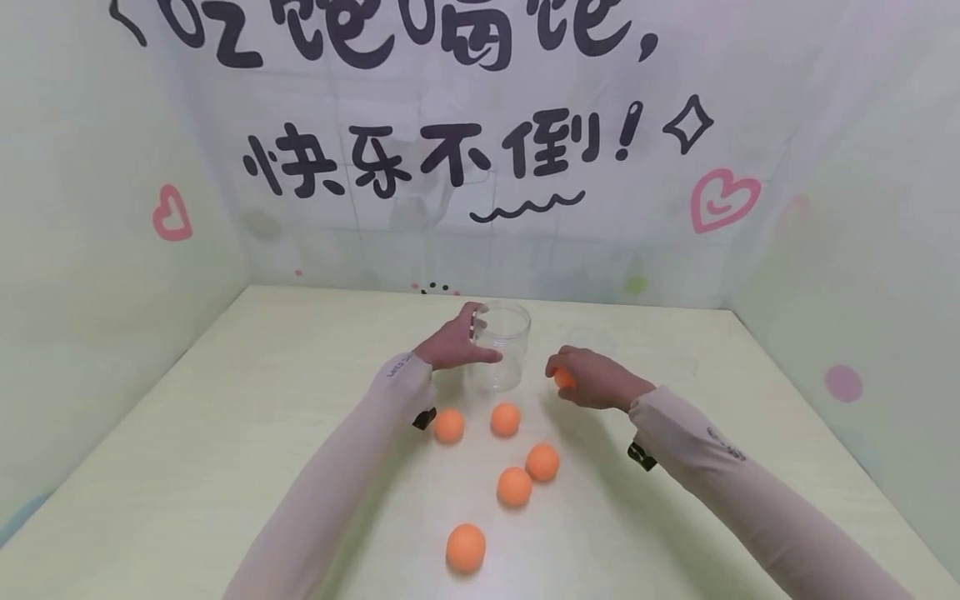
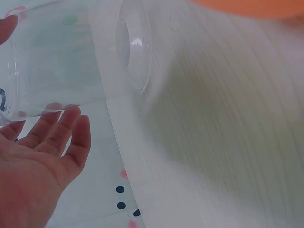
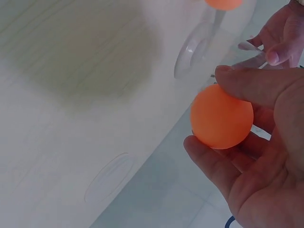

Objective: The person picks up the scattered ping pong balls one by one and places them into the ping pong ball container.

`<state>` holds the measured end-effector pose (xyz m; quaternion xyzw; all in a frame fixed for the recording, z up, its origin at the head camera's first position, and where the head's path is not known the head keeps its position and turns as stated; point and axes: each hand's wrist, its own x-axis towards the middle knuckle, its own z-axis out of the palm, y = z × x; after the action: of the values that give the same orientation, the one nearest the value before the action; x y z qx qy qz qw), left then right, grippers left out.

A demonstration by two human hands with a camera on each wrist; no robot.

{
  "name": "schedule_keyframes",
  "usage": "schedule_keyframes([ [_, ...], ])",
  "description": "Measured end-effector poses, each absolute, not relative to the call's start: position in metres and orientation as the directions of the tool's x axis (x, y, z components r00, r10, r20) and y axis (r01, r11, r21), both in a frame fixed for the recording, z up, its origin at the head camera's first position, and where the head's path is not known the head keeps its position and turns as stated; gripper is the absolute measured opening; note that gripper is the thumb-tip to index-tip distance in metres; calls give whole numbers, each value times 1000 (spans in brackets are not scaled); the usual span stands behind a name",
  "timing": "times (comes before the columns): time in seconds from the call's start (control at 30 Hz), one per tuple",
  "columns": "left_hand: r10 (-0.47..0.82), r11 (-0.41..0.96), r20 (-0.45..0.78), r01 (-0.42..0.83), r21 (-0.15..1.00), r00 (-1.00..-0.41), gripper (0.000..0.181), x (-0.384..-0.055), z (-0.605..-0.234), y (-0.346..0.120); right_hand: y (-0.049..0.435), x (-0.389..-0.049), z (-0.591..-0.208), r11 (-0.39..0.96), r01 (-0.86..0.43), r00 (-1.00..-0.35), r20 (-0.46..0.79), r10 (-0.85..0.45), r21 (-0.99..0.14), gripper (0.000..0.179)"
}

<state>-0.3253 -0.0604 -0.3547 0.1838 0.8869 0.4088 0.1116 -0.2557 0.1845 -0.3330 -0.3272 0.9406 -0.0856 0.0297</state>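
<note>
A clear jar [image 1: 501, 350] stands upright on the table, its mouth facing up. My left hand [image 1: 459, 340] holds it from the left, with the thumb on the near side and the fingers round the back. In the left wrist view the fingertips [image 2: 71, 113] meet the jar wall [image 2: 61, 61]. To the right of the jar, my right hand [image 1: 596, 377] pinches an orange ping-pong ball [image 3: 222, 117] between thumb and fingers, above the table. Several more orange balls [image 1: 506, 419] lie on the table in front of the jar.
A clear round lid [image 1: 592, 338] lies flat behind my right hand, faint against the pale table [image 1: 300, 400]. The nearest loose ball [image 1: 466, 548] sits between my forearms. Printed cloth walls [image 1: 420, 242] enclose the table at the back and sides.
</note>
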Motion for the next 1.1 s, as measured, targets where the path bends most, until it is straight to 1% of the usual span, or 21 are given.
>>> schedule_keyframes([
  [0.3, 424, 593, -39, 245, 767, -905, 89, -328, -356, -62, 182, -264, -322, 794, -577, -812, 29, -583, -188, 23],
  [0.47, 426, 586, -50, 234, 776, -903, 89, -326, -357, -60, 180, -269, -316, 818, -551, -833, 46, -552, -163, 24],
  [0.67, 408, 584, -53, 216, 783, -912, 87, -321, -357, -60, 175, -273, -308, 830, -544, -839, 79, -538, -126, 26],
  [0.9, 420, 567, -31, 235, 789, -907, 87, -319, -358, -59, 173, -279, -300, 861, -502, -863, 100, -495, -74, 25],
  [1.1, 401, 580, -48, 213, 786, -915, 86, -320, -357, -61, 161, -285, -288, 872, -484, -873, 110, -475, -72, 26],
])
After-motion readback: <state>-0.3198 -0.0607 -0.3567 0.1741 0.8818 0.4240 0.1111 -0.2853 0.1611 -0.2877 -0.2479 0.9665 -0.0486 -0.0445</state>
